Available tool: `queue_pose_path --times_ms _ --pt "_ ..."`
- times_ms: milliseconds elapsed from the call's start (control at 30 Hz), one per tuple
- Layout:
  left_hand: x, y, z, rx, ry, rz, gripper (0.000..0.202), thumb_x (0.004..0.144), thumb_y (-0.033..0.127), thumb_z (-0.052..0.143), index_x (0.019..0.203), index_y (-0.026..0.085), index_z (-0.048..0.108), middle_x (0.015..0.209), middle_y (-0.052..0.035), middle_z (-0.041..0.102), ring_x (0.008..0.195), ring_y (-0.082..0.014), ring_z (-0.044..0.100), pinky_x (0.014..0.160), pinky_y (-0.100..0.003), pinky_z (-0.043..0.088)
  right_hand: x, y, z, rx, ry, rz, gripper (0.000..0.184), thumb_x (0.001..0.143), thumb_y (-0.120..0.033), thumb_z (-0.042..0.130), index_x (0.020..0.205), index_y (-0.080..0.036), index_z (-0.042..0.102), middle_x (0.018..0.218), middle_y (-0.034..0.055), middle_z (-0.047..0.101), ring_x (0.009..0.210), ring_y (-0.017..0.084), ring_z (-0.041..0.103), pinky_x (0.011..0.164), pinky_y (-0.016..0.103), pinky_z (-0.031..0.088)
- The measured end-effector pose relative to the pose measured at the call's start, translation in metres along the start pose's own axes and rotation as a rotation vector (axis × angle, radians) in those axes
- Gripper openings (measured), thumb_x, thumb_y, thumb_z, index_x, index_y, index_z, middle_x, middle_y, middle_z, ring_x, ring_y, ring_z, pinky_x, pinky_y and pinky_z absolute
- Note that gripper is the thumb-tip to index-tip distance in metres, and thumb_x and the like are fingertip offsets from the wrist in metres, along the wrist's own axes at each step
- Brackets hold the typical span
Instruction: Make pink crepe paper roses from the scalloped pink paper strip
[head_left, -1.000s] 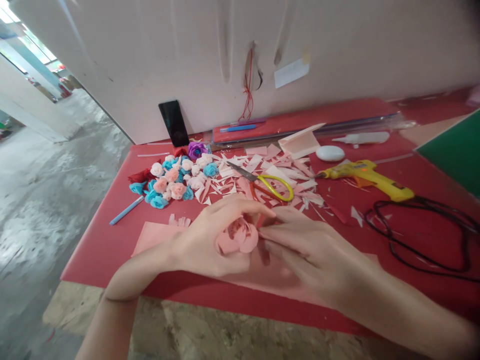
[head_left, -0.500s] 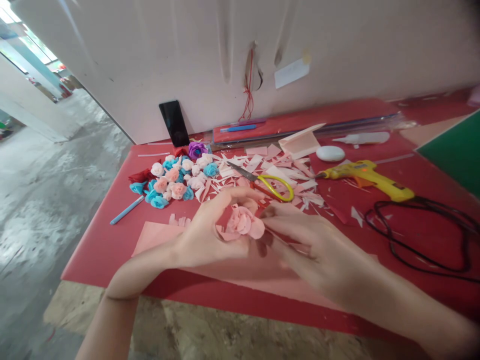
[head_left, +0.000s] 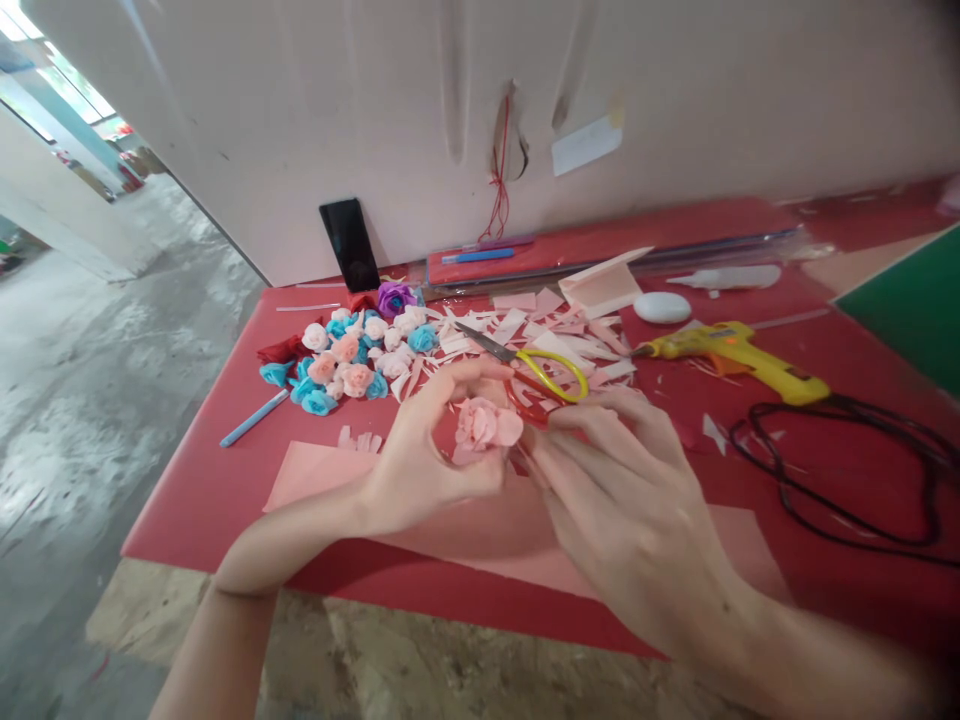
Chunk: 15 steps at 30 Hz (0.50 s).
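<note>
A pink paper rose with layered petals is in my left hand, whose thumb and fingers curve around it. My right hand is at the rose's right edge, its fingertips pressed together; whatever they pinch there is hidden. Beneath both hands lies a sheet of pink paper. Just beyond them, scissors with yellow and red handles rest on a heap of pink paper scraps.
Finished paper flowers are piled at the left, near a blue pen and a leaning phone. On the right lie a yellow glue gun, its black cord and a white oval object. A wall panel rises behind.
My right hand has shifted, its fingers drawing together at the rose's right edge where they were spread before. The rose and my left hand have risen slightly in the view.
</note>
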<state>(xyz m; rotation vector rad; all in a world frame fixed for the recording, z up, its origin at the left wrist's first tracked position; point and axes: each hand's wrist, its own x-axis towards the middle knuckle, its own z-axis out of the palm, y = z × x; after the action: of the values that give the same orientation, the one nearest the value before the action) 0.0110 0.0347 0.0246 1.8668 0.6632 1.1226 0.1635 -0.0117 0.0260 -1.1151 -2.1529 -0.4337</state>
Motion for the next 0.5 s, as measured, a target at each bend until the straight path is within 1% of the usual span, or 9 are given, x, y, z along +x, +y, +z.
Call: queue_pose_path --times_ms 67,167,267,333,400,500 --pt "0.0006 0.0008 -0.0004 -0.005 -0.001 0.001 0.044 0.069 0.007 0.062 0.109 0.019 0.049 0.082 0.0023 0.055 0.078 -0.01 0.055 0.076 -0.021 0.049 -0.0002 0.0017 0.0001 0.052 -0.003 0.006 0.025 0.085 -0.002 0.041 0.073 -0.015 0.058 0.059 0.0046 0.062 0.068 0.02 0.056 0.074 0.037 0.044" --pt "0.0006 0.002 -0.0004 -0.027 0.009 0.006 0.045 0.07 0.011 0.066 0.111 0.019 0.049 0.087 0.0015 0.056 0.081 -0.01 0.056 0.081 -0.022 0.048 0.0021 0.0044 -0.0016 0.175 0.005 0.053 0.024 0.083 -0.001 0.042 0.072 -0.018 0.055 0.063 0.0048 0.063 0.066 0.019 0.055 0.066 0.035 0.045" --pt "0.0001 0.0029 0.0003 -0.084 0.042 -0.038 0.045 0.068 0.008 0.067 0.108 0.02 0.052 0.097 -0.0002 0.058 0.086 -0.0103 0.057 0.081 -0.021 0.048 0.0056 0.0055 -0.0036 0.248 0.016 0.089 0.028 0.084 -0.002 0.042 0.066 -0.021 0.051 0.064 0.0037 0.064 0.068 0.018 0.056 0.064 0.034 0.045" --pt "-0.0001 0.003 0.0009 -0.135 0.058 -0.079 0.042 0.067 0.008 0.068 0.105 0.019 0.055 0.102 -0.0013 0.058 0.091 -0.0121 0.058 0.083 -0.023 0.049 0.0071 0.006 -0.004 0.285 0.011 0.107 0.029 0.086 -0.003 0.041 0.065 -0.022 0.049 0.064 0.0031 0.063 0.067 0.018 0.056 0.063 0.033 0.045" --pt "0.0001 0.0029 0.0012 -0.177 0.077 -0.115 0.039 0.066 0.009 0.069 0.102 0.019 0.057 0.104 -0.002 0.059 0.095 -0.0144 0.059 0.086 -0.026 0.049 0.0075 0.0071 -0.0039 0.314 -0.005 0.121 0.027 0.087 -0.006 0.041 0.067 -0.021 0.051 0.063 0.0032 0.063 0.066 0.017 0.056 0.06 0.032 0.045" --pt "0.0008 0.0025 0.0012 -0.225 0.095 -0.154 0.038 0.065 0.012 0.071 0.1 0.02 0.058 0.102 -0.0023 0.061 0.097 -0.0165 0.06 0.088 -0.03 0.049 0.0074 0.0106 -0.0042 0.393 -0.034 0.169 0.026 0.089 -0.01 0.041 0.069 -0.02 0.055 0.064 0.0031 0.063 0.066 0.016 0.057 0.06 0.031 0.046"
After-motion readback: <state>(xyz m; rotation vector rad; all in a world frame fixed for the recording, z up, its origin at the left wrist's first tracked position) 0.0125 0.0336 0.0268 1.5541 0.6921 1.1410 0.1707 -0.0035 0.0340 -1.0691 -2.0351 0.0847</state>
